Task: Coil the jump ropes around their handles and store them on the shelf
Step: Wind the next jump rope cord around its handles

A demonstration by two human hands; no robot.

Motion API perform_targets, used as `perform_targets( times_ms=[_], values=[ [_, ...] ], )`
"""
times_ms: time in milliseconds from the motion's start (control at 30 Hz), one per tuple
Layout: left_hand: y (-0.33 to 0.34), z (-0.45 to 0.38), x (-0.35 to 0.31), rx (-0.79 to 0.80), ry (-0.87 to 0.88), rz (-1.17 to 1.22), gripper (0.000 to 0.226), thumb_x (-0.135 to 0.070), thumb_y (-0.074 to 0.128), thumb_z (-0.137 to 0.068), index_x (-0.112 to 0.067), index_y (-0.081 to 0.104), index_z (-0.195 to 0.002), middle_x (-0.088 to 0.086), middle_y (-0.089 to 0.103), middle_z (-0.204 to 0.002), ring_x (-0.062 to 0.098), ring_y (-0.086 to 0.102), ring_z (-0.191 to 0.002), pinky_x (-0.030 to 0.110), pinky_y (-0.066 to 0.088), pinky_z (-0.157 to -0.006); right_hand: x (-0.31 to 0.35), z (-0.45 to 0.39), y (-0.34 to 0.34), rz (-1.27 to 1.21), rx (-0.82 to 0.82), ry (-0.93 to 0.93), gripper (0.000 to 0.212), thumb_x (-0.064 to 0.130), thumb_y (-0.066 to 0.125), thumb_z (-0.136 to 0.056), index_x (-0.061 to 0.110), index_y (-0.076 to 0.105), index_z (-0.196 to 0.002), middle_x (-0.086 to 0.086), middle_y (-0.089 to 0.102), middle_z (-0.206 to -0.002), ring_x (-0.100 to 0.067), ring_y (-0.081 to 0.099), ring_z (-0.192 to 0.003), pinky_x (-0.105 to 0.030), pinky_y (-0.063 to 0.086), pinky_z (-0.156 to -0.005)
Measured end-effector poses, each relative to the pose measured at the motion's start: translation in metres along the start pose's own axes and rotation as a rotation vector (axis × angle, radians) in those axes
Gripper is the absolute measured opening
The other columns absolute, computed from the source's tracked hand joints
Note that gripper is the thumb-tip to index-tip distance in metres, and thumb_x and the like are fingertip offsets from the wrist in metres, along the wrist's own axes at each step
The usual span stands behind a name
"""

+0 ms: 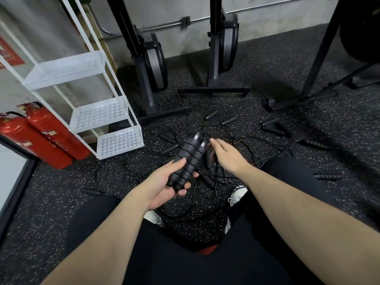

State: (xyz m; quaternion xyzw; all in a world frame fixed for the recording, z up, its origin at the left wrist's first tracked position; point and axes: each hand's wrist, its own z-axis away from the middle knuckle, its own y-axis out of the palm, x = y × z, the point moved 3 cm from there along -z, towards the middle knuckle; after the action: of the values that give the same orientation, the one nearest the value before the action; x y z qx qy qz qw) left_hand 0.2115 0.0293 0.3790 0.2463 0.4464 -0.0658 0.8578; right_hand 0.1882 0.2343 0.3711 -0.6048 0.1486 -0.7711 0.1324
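the left hand (164, 182) grips a pair of black ribbed jump rope handles (188, 159) held side by side, thumb over the top and fingers curled beneath, the handles tilting up and away from the person. the right hand (226, 154) hovers just beside the handles' upper ends, fingers extended and relaxed; whether a thin cord runs through them is too fine to tell. beneath both hands a tangle of black ropes (205, 182) and loose handles (314, 143) spreads over the speckled rubber floor (61, 192). the white wire shelf (98, 114) stands at the floor's left side against the wall, its perforated tiers bare. two red fire extinguishers (41, 136) lean beside it; their small labels are too blurred to read. a red sign (8, 54) on the wall is likewise illegible. dark exercise machines (152, 64) stand behind.
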Motion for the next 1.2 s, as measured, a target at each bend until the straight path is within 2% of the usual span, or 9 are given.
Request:
perform_targets(
  times_ms=[133,333,467,633,767,867,967,1100,1200],
  values=[
    [-0.003,-0.008,-0.002,-0.119,0.079,0.079,0.044,-0.035,0.065,-0.092,-0.02,0.06,-0.134,0.017,0.069,-0.101,0.02,0.053,-0.063,0.025,0.039,-0.047,-0.008,-0.008,0.0,-0.002,-0.044,0.006,0.03,0.051,0.034,-0.107,0.028,0.052,-0.114,0.0,0.058,-0.078,-0.014,0.052,-0.064,-0.032,0.041,-0.064],
    [-0.007,-0.015,-0.003,-0.326,0.196,0.146,0.035,-0.034,0.06,-0.102,-0.019,0.056,-0.133,0.012,0.066,-0.103,0.014,0.05,-0.064,0.024,0.038,-0.051,-0.014,-0.016,0.004,-0.076,-0.014,0.004,0.015,0.035,0.045,-0.107,0.024,0.056,-0.104,0.005,0.061,-0.073,-0.013,0.046,-0.058,-0.028,0.037,-0.055],
    [-0.008,-0.018,-0.002,-0.409,0.26,0.159,0.032,-0.033,0.062,-0.101,-0.018,0.056,-0.129,0.007,0.063,-0.098,0.011,0.049,-0.063,0.024,0.039,-0.053,-0.014,-0.011,0.019,-0.118,0.11,0.005,0.018,0.031,0.048,-0.106,0.033,0.06,-0.119,0.005,0.06,-0.064,-0.007,0.045,-0.047,-0.023,0.037,-0.048],
    [-0.007,-0.017,-0.004,-0.453,0.317,0.222,0.021,-0.028,0.068,-0.098,-0.018,0.063,-0.116,0.003,0.06,-0.09,0.011,0.048,-0.063,0.025,0.037,-0.057,-0.01,-0.006,0.028,-0.024,0.125,0.008,0.017,0.037,0.042,-0.108,0.028,0.055,-0.113,0.009,0.059,-0.061,-0.006,0.047,-0.05,-0.03,0.039,-0.061],
    [-0.011,-0.018,-0.004,-0.479,0.316,0.307,0.03,-0.024,0.076,-0.091,-0.015,0.06,-0.115,0.003,0.06,-0.087,0.011,0.048,-0.062,0.023,0.039,-0.053,0.01,0.013,0.039,0.083,0.209,-0.144,0.023,0.032,0.042,-0.109,0.032,0.058,-0.125,0.014,0.055,-0.066,0.002,0.044,-0.052,-0.019,0.039,-0.056],
    [-0.014,-0.016,-0.005,-0.44,0.325,0.338,0.044,-0.023,0.082,-0.08,-0.013,0.058,-0.115,0.001,0.059,-0.084,0.01,0.05,-0.063,0.022,0.042,-0.052,0.022,0.032,0.049,0.236,0.279,-0.263,0.041,0.035,0.04,-0.109,0.036,0.046,-0.149,0.024,0.063,-0.094,0.012,0.057,-0.07,-0.017,0.047,-0.072],
    [-0.014,-0.018,-0.002,-0.437,0.321,0.331,0.039,-0.01,0.079,-0.084,-0.013,0.059,-0.118,0.0,0.064,-0.087,0.013,0.06,-0.079,0.028,0.053,-0.072,0.024,0.039,0.065,0.384,0.325,-0.406,0.045,0.032,0.039,-0.109,0.03,0.04,-0.155,0.007,0.055,-0.148,-0.01,0.057,-0.129,-0.03,0.042,-0.112],
    [-0.019,-0.019,0.003,-0.509,0.261,0.349,0.028,0.003,0.067,-0.09,-0.006,0.056,-0.114,0.005,0.06,-0.088,0.018,0.058,-0.083,0.03,0.054,-0.073,0.022,0.042,0.081,0.47,0.328,-0.522,0.047,0.028,0.04,-0.109,0.02,0.04,-0.155,-0.004,0.049,-0.154,-0.024,0.049,-0.139,-0.039,0.037,-0.117],
    [-0.02,-0.019,0.003,-0.517,0.236,0.327,0.013,0.004,0.059,-0.094,-0.004,0.056,-0.103,0.007,0.058,-0.087,0.019,0.057,-0.081,0.03,0.052,-0.069,0.02,0.04,0.081,0.372,0.337,-0.461,0.046,0.028,0.042,-0.109,0.023,0.04,-0.155,0.0,0.049,-0.154,-0.017,0.048,-0.14,-0.027,0.034,-0.117]
  ],
)
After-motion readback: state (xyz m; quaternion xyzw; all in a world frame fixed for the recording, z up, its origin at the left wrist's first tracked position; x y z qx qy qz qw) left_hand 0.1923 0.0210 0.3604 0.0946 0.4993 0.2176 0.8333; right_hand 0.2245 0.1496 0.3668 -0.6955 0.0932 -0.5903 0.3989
